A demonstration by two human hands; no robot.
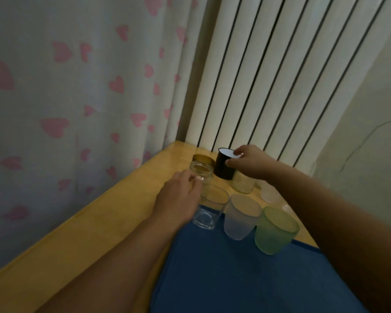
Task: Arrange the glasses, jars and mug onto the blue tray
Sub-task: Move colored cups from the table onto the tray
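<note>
On the far edge of the blue tray (235,279) stand a green frosted glass (275,231), a pale frosted glass (240,216) and a clear glass (209,208). Just beyond, your left hand (178,199) curls its fingers round a clear open jar (201,172) on the wooden table (88,227). Farther back, your right hand (248,163) pinches the rim of the black mug (224,164).

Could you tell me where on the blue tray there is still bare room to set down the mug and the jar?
The blue tray is bare across its near and middle stretch, below the clear glass, frosted glass and green glass lining its far edge. Beyond that row the table corner is crowded: the left hand grips the jar, the right hand pinches the black mug.
</note>
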